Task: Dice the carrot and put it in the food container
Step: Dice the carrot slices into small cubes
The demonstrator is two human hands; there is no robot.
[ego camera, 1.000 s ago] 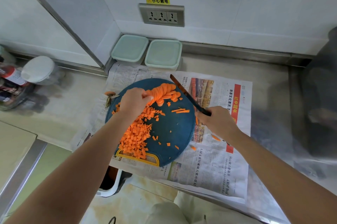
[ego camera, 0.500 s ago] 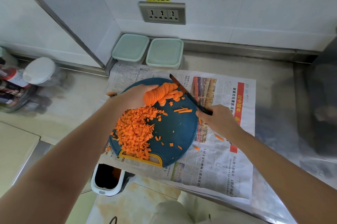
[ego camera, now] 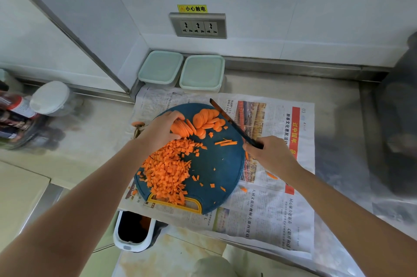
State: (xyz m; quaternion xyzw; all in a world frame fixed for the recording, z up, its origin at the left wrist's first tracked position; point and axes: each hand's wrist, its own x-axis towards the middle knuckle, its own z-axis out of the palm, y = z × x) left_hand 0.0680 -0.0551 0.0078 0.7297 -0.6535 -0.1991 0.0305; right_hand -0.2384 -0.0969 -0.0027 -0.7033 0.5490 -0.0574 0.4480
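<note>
Under the left hand (ego camera: 161, 132), curled fingers hold a stack of carrot slices (ego camera: 180, 128). The right hand (ego camera: 270, 154) grips the knife (ego camera: 232, 123) just beside them. Dicing looks half done; next, probably, cut these slices into strips.

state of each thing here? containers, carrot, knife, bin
left food container: lid on
right food container: lid on
carrot slices: some fanned flat, some gripped by left hand
diced carrot: heaped on cutting board
knife: held by right hand
bin: open
socket: nothing plugged in
</note>
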